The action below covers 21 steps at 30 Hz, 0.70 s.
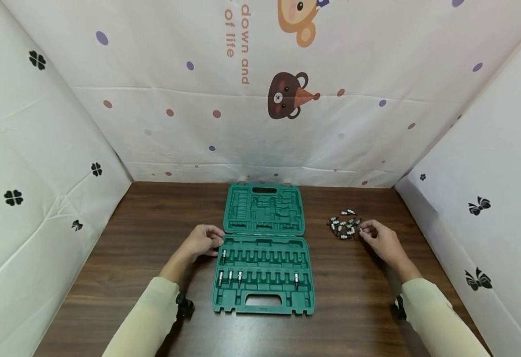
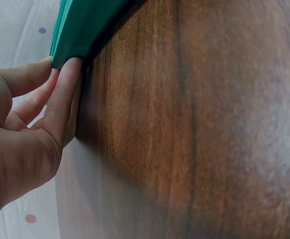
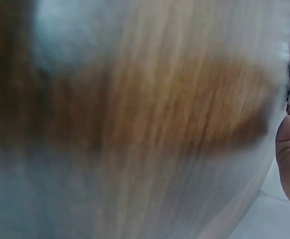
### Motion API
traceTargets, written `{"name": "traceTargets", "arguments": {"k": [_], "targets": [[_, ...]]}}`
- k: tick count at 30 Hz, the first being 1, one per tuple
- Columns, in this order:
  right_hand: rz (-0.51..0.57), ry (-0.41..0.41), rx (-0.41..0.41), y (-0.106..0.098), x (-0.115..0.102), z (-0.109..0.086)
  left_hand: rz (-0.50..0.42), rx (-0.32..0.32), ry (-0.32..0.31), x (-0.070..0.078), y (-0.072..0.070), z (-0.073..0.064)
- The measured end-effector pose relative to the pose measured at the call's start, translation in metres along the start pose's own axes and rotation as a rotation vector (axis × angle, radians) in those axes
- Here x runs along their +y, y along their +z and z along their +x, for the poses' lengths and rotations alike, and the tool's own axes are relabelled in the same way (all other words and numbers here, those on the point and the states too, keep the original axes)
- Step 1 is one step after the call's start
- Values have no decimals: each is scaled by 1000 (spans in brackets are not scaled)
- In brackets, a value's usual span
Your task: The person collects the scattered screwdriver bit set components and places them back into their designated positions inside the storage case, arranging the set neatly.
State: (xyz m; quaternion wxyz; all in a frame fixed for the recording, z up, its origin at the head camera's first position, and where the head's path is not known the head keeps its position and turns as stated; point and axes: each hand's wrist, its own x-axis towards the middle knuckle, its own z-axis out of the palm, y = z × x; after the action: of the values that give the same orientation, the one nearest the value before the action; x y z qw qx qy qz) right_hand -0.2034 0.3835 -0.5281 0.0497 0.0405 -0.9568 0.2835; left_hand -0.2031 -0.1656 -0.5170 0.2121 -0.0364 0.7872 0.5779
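Observation:
A green plastic socket case (image 1: 263, 287) lies open on the table, lid laid back. Several bit sockets, such as one silver bit socket (image 1: 296, 281), stand in its lower half, in two rows of slots. My left hand (image 1: 202, 241) pinches the case's left edge near the hinge. In the left wrist view, the thumb and a finger of this hand (image 2: 30, 129) meet the green edge. To the right of the case is a pile of loose bit sockets (image 1: 341, 228). My right hand (image 1: 381, 241) has its fingertips at the pile's right side; whether they grip a socket is unclear.
The brown wooden table (image 1: 153, 223) carries the case and pile. Printed white cloth walls (image 1: 175, 134) stand at the back and both sides. The case's lid (image 1: 264, 223) has moulded recesses, and a carry-handle opening is at the case's front.

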Motion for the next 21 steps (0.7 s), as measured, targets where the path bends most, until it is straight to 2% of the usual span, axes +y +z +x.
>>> {"name": "traceTargets", "arguments": {"k": [8, 13, 18, 21], "targets": [[60, -12, 26, 4, -15, -6, 9, 4, 2, -1, 1, 1], [123, -6, 14, 7, -27, -7, 10, 4, 4, 0, 0, 0], [198, -33, 3, 10, -39, -5, 8, -3, 4, 0, 0, -1], [263, -42, -30, 11, -47, -4, 7, -1, 1, 1, 0, -1]]}}
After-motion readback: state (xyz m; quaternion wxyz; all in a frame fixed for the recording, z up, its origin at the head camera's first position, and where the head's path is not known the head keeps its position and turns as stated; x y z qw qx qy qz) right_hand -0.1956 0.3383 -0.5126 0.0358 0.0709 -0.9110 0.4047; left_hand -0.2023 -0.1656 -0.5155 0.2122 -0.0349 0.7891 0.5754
